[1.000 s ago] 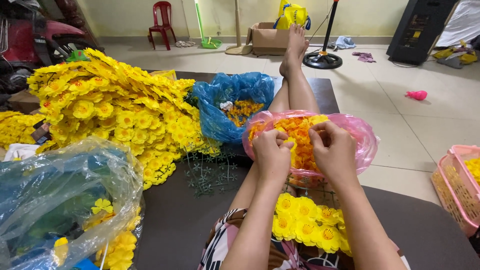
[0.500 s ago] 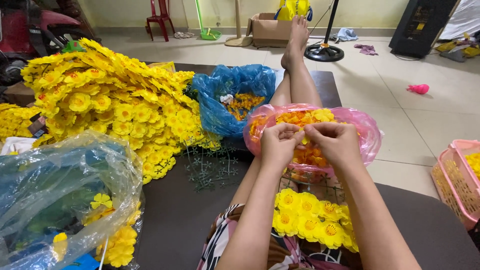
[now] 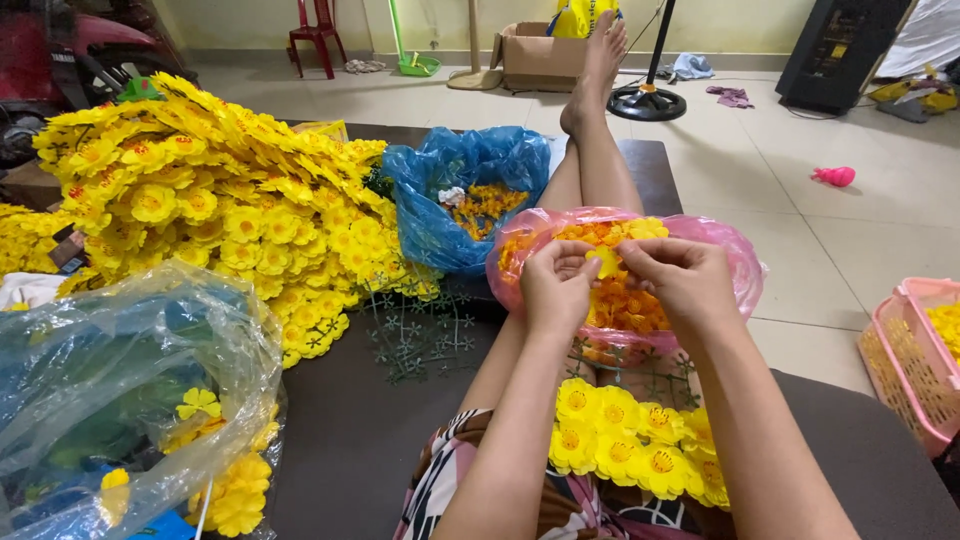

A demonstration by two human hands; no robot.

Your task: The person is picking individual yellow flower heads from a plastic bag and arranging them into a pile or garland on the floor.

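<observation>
Yellow flower petal piece (image 3: 605, 262) held between both hands, directly above pink bag of petals (image 3: 740, 262) on lap. Left hand (image 3: 556, 290) pinches left edge; right hand (image 3: 684, 280) pinches right edge. Both equally near. Finished blossoms (image 3: 630, 440) nearer, below wrists.

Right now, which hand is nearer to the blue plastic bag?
Left. The left hand is over the pink bag's near-left rim, just right of the blue plastic bag. The right hand is farther right, on the other side of the yellow petal both pinch.

Flower heap (image 3: 200, 200) left; bare floor (image 3: 800, 230) right
</observation>
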